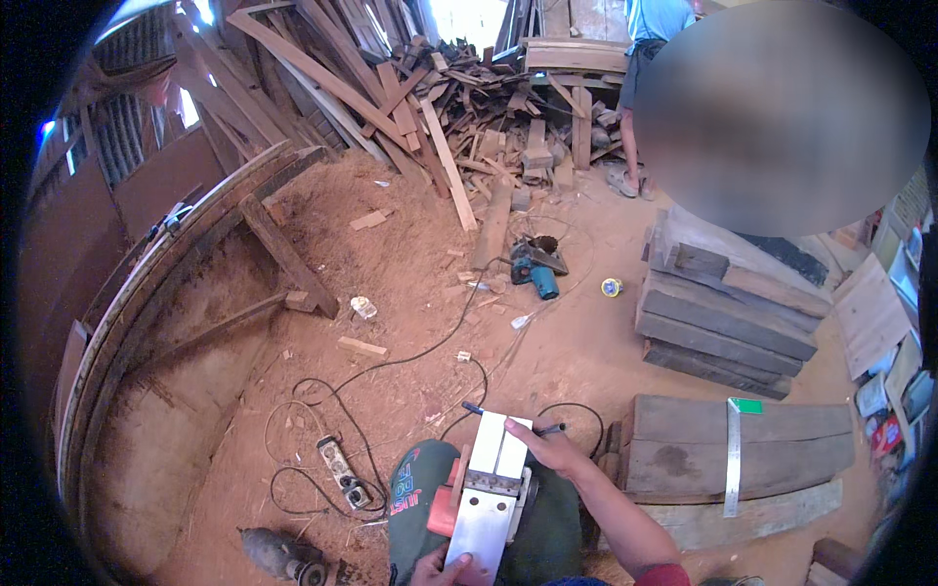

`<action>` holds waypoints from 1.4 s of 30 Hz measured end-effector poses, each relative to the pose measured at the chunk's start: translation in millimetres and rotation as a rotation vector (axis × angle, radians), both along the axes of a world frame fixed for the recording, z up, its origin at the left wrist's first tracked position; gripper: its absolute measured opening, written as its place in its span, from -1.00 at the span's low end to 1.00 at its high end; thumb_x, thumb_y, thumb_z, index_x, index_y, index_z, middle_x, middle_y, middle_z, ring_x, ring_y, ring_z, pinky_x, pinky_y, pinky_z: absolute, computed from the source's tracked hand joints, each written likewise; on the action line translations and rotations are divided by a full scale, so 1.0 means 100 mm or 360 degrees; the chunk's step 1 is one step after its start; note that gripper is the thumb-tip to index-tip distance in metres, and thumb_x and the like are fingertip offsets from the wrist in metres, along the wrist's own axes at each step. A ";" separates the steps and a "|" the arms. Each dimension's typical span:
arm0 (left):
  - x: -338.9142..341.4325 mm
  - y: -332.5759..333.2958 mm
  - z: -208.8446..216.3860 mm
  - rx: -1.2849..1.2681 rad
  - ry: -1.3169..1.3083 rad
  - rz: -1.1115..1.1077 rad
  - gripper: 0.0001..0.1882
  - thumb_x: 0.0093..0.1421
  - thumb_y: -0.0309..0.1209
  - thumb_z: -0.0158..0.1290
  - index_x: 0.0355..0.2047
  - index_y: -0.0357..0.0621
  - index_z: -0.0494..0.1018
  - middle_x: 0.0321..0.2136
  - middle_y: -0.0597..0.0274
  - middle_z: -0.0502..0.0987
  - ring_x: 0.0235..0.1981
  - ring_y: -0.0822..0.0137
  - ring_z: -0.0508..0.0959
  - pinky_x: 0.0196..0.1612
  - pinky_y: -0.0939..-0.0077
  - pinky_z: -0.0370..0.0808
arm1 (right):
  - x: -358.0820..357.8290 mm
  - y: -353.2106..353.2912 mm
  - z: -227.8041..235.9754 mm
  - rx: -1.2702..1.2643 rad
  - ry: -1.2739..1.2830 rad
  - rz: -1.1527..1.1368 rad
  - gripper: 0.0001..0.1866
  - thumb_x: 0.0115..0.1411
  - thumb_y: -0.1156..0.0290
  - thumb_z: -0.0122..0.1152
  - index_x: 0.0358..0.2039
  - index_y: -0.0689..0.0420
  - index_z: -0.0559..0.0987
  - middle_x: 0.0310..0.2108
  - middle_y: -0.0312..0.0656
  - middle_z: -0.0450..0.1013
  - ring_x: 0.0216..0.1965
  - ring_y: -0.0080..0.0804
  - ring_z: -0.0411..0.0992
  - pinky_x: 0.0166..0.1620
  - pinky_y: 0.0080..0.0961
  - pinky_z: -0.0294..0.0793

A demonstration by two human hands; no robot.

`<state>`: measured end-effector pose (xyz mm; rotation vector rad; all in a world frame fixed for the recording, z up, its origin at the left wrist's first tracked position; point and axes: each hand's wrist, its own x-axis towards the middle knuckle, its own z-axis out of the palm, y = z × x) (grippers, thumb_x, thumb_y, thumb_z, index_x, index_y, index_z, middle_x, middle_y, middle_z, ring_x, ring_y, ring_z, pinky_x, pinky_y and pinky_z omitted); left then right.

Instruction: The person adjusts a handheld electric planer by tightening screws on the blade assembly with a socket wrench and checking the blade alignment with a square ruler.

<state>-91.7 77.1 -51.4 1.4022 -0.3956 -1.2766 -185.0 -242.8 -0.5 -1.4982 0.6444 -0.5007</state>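
An electric hand planer (pixel 481 527) lies upside down across my lap, its shiny metal sole and cutter slot facing up and its red body showing at the left side. My right hand (pixel 549 451) grips the far end, with the thumb on the pale front plate. A short dark rod sticks out by that hand's fingers; I cannot make out what it is. My left hand (pixel 437 568) holds the near end of the sole, thumb on top, partly cut off by the lower edge.
A teal circular saw (pixel 537 273) and a power strip (pixel 342 476) with looping cords lie on the sawdust-covered floor. Stacked beams (pixel 728 313) and a board with a metal square (pixel 733 459) are at right. A grey power tool (pixel 283 557) lies lower left. A person (pixel 628 107) stands far off.
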 end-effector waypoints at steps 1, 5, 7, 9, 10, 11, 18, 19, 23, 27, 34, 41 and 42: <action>0.06 0.02 0.03 -0.0053 -0.0117 0.0027 -0.56 0.38 -0.27 0.13 0.12 -0.38 0.47 -0.10 0.11 0.64 -0.14 0.36 0.62 -0.06 0.38 0.55 | -0.04 -0.02 0.01 0.0041 0.0086 -0.0043 -0.44 0.36 -0.05 0.20 -0.06 0.28 0.67 -0.21 -0.14 0.65 -0.15 -0.41 0.54 -0.04 -0.39 0.52; 0.53 0.15 -0.05 0.0117 -0.0775 -0.0104 -0.48 0.19 -0.44 0.31 0.14 -0.31 0.47 -0.06 0.00 0.50 -0.10 0.15 0.59 -0.03 0.33 0.60 | -0.32 0.01 0.06 0.0105 0.0058 -0.0288 -0.47 0.34 0.02 0.28 -0.02 0.32 0.64 -0.20 -0.24 0.61 -0.17 -0.51 0.51 -0.07 -0.48 0.49; 0.61 -0.12 0.80 0.0108 -0.0600 0.0012 -0.49 0.20 -0.31 0.33 0.07 -0.36 0.49 -0.30 0.13 0.65 -0.35 0.30 0.64 -0.23 0.41 0.60 | -0.55 0.19 0.17 0.0099 -0.0052 -0.0376 -0.49 0.33 0.06 0.30 -0.03 0.31 0.65 -0.21 -0.23 0.61 -0.19 -0.51 0.51 -0.09 -0.48 0.50; 0.75 -0.24 1.19 0.0064 -0.0641 0.0100 -0.49 0.16 -0.29 0.38 -0.01 -0.36 0.49 -0.33 0.20 0.62 -0.38 0.40 0.60 -0.32 0.46 0.57 | -0.76 0.47 0.38 0.0255 -0.0062 -0.0491 -0.50 0.30 0.09 0.35 -0.04 0.33 0.64 -0.22 -0.23 0.60 -0.20 -0.51 0.50 -0.11 -0.49 0.49; 0.88 -0.31 1.26 0.0106 -0.0702 0.0082 -0.53 0.17 -0.29 0.38 -0.06 -0.36 0.50 -0.34 0.26 0.61 -0.37 0.44 0.58 -0.34 0.48 0.56 | -0.89 0.57 0.41 0.0264 -0.0035 -0.0500 -0.50 0.30 0.09 0.35 -0.04 0.33 0.64 -0.22 -0.23 0.60 -0.20 -0.51 0.50 -0.11 -0.49 0.49; 0.98 -0.42 1.31 0.0058 -0.0840 0.0151 -0.58 0.18 -0.29 0.37 -0.12 -0.33 0.50 -0.35 0.25 0.60 -0.37 0.44 0.57 -0.32 0.49 0.54 | -1.00 0.69 0.42 0.0099 -0.0014 -0.0521 -0.44 0.25 0.03 0.39 -0.02 0.32 0.63 -0.18 -0.15 0.61 -0.17 -0.45 0.53 -0.08 -0.45 0.51; 1.91 -1.16 1.46 0.0165 -0.1579 -0.0255 -0.32 0.17 0.04 0.30 0.05 -0.32 0.52 -0.06 -0.14 0.57 -0.03 0.08 0.56 0.05 0.24 0.49 | -1.12 1.80 0.73 -0.0262 -0.0024 -0.0724 -0.40 0.19 0.00 0.40 -0.06 0.34 0.61 -0.27 -0.10 0.46 -0.26 -0.32 0.39 -0.18 -0.44 0.37; 1.91 -1.39 1.52 0.0130 -0.1989 -0.0416 -0.65 0.28 -0.17 0.23 -0.13 -0.21 0.57 -0.25 0.28 0.61 -0.24 0.42 0.57 -0.20 0.48 0.52 | -1.09 1.92 0.68 -0.0253 0.0065 -0.0700 -0.40 0.19 -0.01 0.39 -0.07 0.35 0.61 -0.29 -0.14 0.40 -0.31 -0.34 0.32 -0.24 -0.44 0.32; 1.80 -1.75 1.42 -0.0019 -0.1205 -0.0696 -0.55 0.32 -0.09 0.19 0.01 -0.19 0.60 -0.30 0.32 0.64 -0.31 0.46 0.59 -0.21 0.50 0.52 | -1.18 2.33 0.50 -0.0243 0.0123 -0.0709 -0.26 0.23 -0.20 0.29 -0.11 0.40 0.59 -0.31 -0.18 0.33 -0.35 -0.42 0.28 -0.30 -0.50 0.24; 1.83 -2.37 1.28 -0.0190 -0.1288 -0.1082 -0.56 0.30 -0.05 0.20 -0.05 -0.18 0.63 -0.34 0.36 0.64 -0.31 0.51 0.57 -0.22 0.51 0.51 | -1.13 2.34 0.57 -0.0165 0.0204 -0.0754 -0.25 0.26 -0.22 0.23 -0.16 0.42 0.59 -0.31 -0.20 0.32 -0.37 -0.44 0.28 -0.34 -0.53 0.22; 1.77 -2.94 0.80 -0.0183 -0.1196 -0.1637 -0.54 0.29 0.04 0.20 -0.27 -0.18 0.64 -0.45 0.45 0.57 -0.38 0.58 0.47 -0.34 0.51 0.44 | -1.16 2.47 0.35 -0.0257 0.0354 -0.0634 -0.57 0.34 0.15 0.24 -0.06 0.31 0.60 -0.21 -0.12 0.43 -0.20 -0.39 0.39 -0.16 -0.51 0.37; 1.77 -2.50 0.59 -0.0446 -0.1342 -0.1108 -0.47 0.23 0.07 0.22 -0.24 -0.25 0.66 -0.45 0.21 0.62 -0.38 0.39 0.58 -0.29 0.40 0.50 | -1.33 2.22 0.50 -0.0244 0.0402 -0.1059 -0.73 0.32 0.53 0.21 0.00 0.20 0.43 -0.18 -0.09 0.59 -0.18 -0.48 0.53 -0.08 -0.54 0.51; 1.71 -2.42 0.53 -0.0547 -0.1661 -0.0737 -0.48 0.21 0.04 0.26 -0.20 -0.25 0.64 -0.36 0.13 0.64 -0.29 0.28 0.61 -0.19 0.36 0.53 | -1.35 2.12 0.61 -0.0247 0.0445 -0.1079 -0.71 0.33 0.56 0.20 0.01 0.19 0.38 -0.19 -0.08 0.60 -0.17 -0.48 0.55 -0.06 -0.54 0.52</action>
